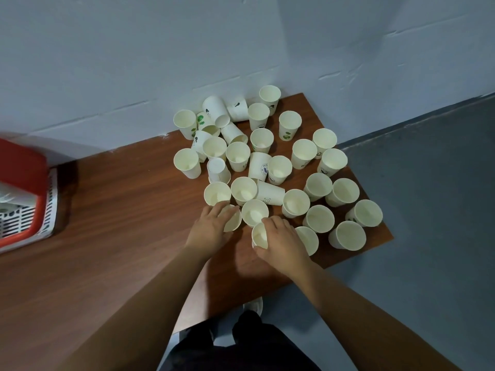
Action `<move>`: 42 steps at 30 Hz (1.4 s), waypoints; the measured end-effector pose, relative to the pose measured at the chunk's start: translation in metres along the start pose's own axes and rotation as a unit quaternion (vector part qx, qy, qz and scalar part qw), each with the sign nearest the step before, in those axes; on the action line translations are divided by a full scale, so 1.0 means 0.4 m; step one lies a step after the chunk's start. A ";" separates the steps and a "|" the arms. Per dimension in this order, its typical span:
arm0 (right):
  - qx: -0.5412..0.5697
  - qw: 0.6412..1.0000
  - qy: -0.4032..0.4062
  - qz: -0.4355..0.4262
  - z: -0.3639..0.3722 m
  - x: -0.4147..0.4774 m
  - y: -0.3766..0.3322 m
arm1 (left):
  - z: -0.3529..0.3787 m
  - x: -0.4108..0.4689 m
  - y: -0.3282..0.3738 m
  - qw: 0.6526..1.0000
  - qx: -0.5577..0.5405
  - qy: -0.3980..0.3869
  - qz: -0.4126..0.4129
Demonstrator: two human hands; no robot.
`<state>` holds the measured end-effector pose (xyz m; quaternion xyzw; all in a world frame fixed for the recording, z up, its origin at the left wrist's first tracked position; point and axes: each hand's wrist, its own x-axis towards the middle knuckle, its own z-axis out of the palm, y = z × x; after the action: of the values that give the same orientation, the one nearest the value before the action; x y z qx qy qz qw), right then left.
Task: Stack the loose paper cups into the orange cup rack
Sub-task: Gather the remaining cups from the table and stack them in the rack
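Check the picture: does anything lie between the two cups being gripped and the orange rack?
Nothing visible does. Only bare table separates the orange rack from the left hand's cup and the right hand's cup.

I see bare forearms (150, 303) — black trousers (241, 352) at the bottom centre, and what looks like a white shoe (254, 305).
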<state>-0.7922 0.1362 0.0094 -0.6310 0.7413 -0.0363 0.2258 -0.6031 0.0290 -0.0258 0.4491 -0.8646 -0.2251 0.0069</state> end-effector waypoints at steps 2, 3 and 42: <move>0.007 1.000 0.003 -0.004 -0.004 -0.004 -0.006 | -0.002 -0.010 -0.009 1.000 -0.002 0.005 0.005; 0.011 1.000 0.003 -0.007 -0.008 -0.006 -0.011 | -0.005 -0.019 -0.014 1.000 -0.008 0.014 0.005; 0.178 0.958 -0.021 -0.225 0.142 0.285 -1.372 | -0.655 -0.784 -1.125 0.808 -0.213 0.415 -0.360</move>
<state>-0.2776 -0.0695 0.1116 -0.7317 0.5569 -0.2044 0.3359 -0.0119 -0.0496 0.0915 0.7658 -0.4864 -0.1817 0.3794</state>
